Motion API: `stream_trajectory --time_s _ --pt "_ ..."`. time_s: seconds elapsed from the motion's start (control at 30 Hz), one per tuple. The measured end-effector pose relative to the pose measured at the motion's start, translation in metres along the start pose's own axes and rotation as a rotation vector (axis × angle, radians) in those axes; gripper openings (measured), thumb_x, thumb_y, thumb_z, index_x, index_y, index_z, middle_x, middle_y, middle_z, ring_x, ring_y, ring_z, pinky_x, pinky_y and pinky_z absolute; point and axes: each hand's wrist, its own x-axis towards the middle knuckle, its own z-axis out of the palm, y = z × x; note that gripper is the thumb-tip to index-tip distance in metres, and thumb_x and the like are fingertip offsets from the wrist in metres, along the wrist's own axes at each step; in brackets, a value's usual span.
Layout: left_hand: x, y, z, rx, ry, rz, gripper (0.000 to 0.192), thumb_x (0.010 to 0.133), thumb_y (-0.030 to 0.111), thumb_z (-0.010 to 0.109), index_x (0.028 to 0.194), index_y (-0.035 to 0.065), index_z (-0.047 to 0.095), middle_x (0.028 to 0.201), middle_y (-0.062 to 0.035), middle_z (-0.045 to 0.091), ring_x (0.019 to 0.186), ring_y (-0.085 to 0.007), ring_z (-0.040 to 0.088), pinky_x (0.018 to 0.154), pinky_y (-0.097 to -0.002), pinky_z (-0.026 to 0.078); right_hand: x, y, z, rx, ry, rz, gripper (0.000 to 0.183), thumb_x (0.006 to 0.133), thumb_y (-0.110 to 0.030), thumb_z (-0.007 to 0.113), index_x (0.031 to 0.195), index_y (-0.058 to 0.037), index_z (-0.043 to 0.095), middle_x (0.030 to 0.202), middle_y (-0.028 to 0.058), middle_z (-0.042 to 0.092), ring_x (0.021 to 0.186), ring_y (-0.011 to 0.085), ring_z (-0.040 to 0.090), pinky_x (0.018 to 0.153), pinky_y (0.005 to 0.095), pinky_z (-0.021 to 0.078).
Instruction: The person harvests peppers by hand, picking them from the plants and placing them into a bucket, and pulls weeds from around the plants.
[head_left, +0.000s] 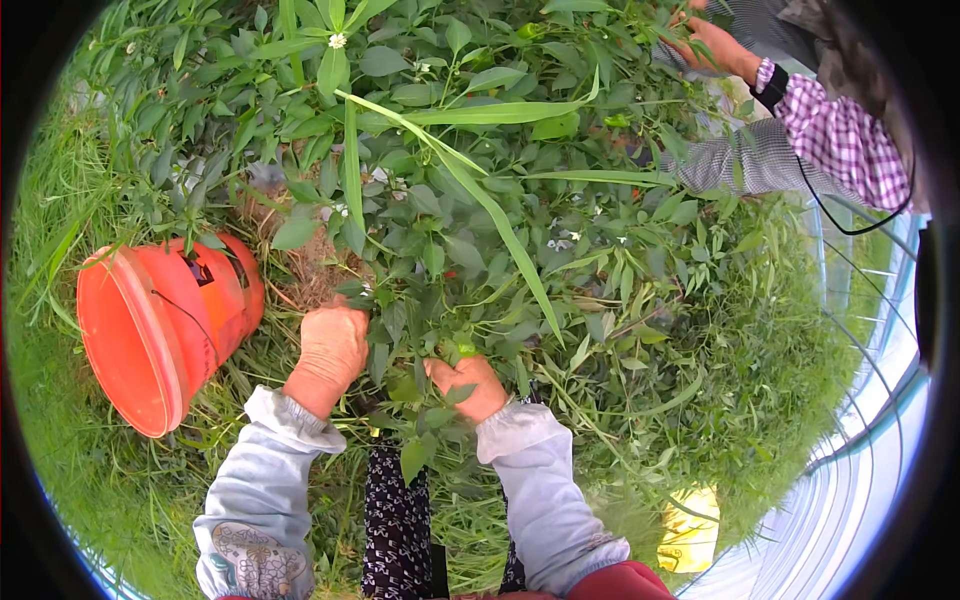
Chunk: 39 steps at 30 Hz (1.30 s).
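My left hand reaches into the left side of a leafy pepper plant. Its fingers are bent in and mostly hidden by leaves, so I cannot see what they touch. My right hand is low among the same foliage, its thumb showing and the other fingers partly covered. Just above this hand is a small green pepper; whether they touch is unclear. Left of my left hand is an orange-red plastic bucket with a thin wire handle, its mouth towards the left of the picture.
Another person's hand and checked sleeve are among plants at the upper right. Long grass blades cross the pepper plants. A yellow bag lies at the lower right, near whitish plastic sheeting. My patterned trouser leg is below my hands.
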Motion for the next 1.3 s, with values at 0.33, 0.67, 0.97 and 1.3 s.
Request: stream_trajectory --time_s 0.33,0.67,0.97,1.3 --pt "-0.020 -0.027 -0.076 -0.345 0.264 -0.155 0.046 0.075 0.005 0.057 0.120 0.0086 0.052 0.094 -0.0170 0.065 0.077 -0.0343 0.064 0.069 -0.0435 0.051 -0.006 -0.008 0.002 -0.610 -0.306 0.121 0.031 0.088 -0.031 0.050 0.077 -0.0068 0.067 0.074 0.0170 0.064 0.073 0.0358 0.063 0.066 0.0468 0.0499" --pt "0.054 0.024 -0.061 0.060 0.232 0.450 0.027 0.065 0.008 0.063 0.092 0.0027 0.064 0.090 -0.0082 0.062 0.083 -0.0260 0.061 0.073 -0.0368 0.050 -0.011 -0.009 0.021 -0.564 -0.248 0.232 0.027 0.088 -0.026 0.051 0.097 -0.0020 0.061 0.094 0.0169 0.066 0.089 0.0331 0.064 0.078 0.0440 0.0504" --pt "0.077 0.013 -0.032 -0.348 0.352 -0.203 0.023 0.084 0.017 0.060 0.100 0.0014 0.064 0.082 -0.0157 0.067 0.068 -0.0320 0.064 0.062 -0.0380 0.050 -0.009 -0.022 0.011 -0.503 -0.335 0.258 0.045 0.080 -0.008 0.050 0.124 0.0027 0.050 0.110 0.0191 0.062 0.099 0.0314 0.063 0.082 0.0399 0.0518" --pt "0.122 0.031 -0.018 -1.480 0.569 -0.585 0.035 0.078 0.021 0.074 0.104 0.0024 0.059 0.085 -0.0063 0.062 0.064 -0.0158 0.054 0.058 -0.0300 0.045 -0.011 -0.024 0.012 -0.475 -0.288 0.248 0.040 0.080 -0.009 0.051 0.119 0.0026 0.051 0.107 0.0197 0.063 0.096 0.0325 0.064 0.081 0.0403 0.0523"
